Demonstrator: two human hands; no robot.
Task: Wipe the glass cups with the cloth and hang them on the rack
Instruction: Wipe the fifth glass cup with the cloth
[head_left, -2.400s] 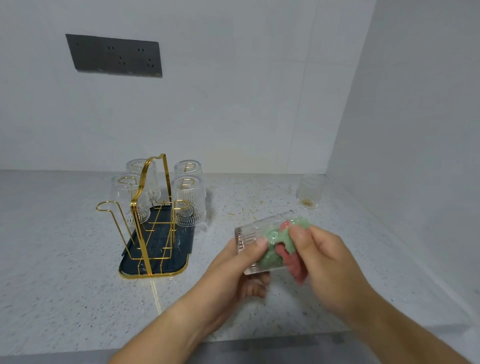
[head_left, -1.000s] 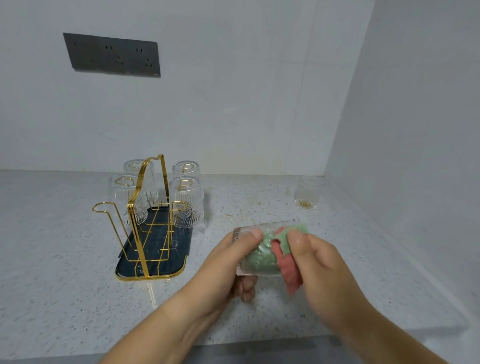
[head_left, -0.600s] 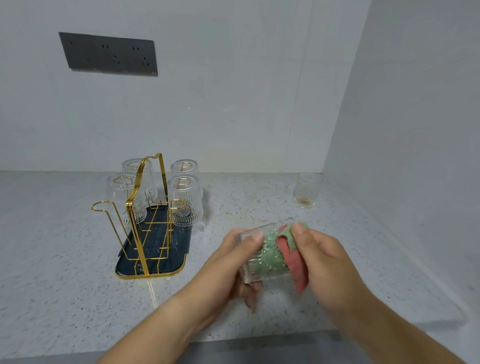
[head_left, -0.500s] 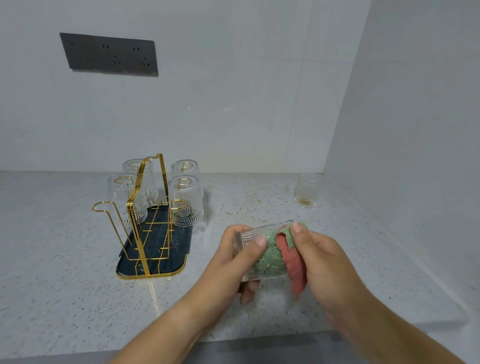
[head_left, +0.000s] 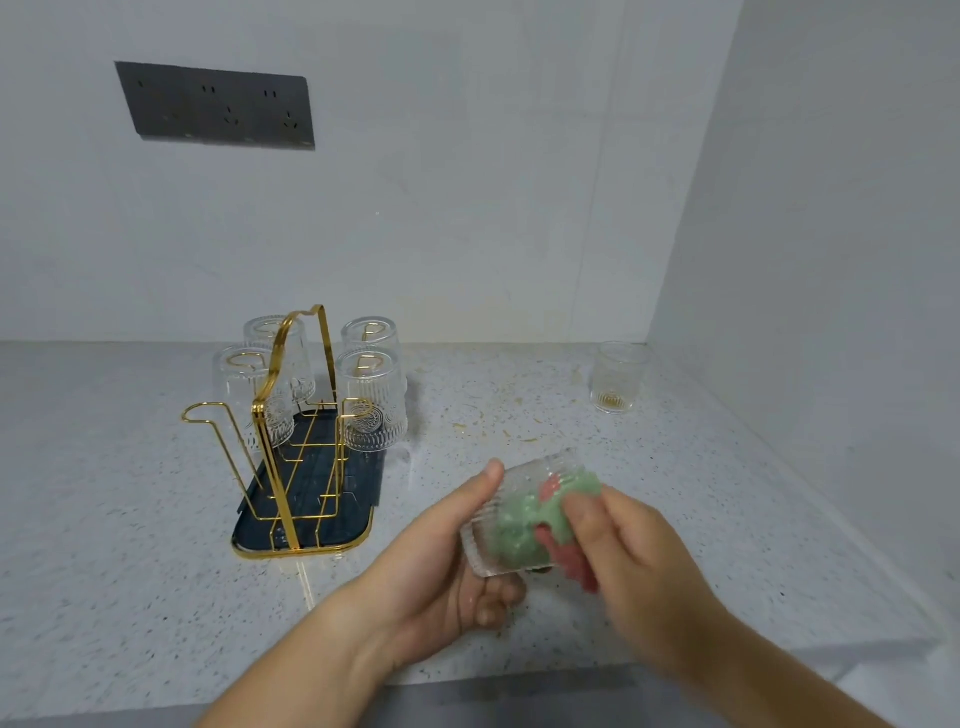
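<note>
My left hand (head_left: 441, 566) grips a ribbed glass cup (head_left: 493, 519) lying on its side above the counter, its base to the left. A green and pink cloth (head_left: 545, 514) is stuffed into its mouth, with my right hand (head_left: 623, 551) closed on the cloth there. To the left stands a gold wire rack (head_left: 283, 441) on a dark tray (head_left: 332, 519). Several glass cups (head_left: 371, 400) hang upside down on its far pegs. The near left peg (head_left: 200, 415) is bare. One more glass cup (head_left: 618, 376) stands upright at the back right corner.
The speckled counter (head_left: 104, 519) is bounded by a white back wall and a white side wall on the right. A dark socket panel (head_left: 215, 106) is on the back wall. Small crumbs (head_left: 493, 421) lie between the rack and the far cup.
The cup has tilted and turned in my left hand, its base now lower. My right hand has pushed the cloth deeper into the mouth. The rack and other cups stay put.
</note>
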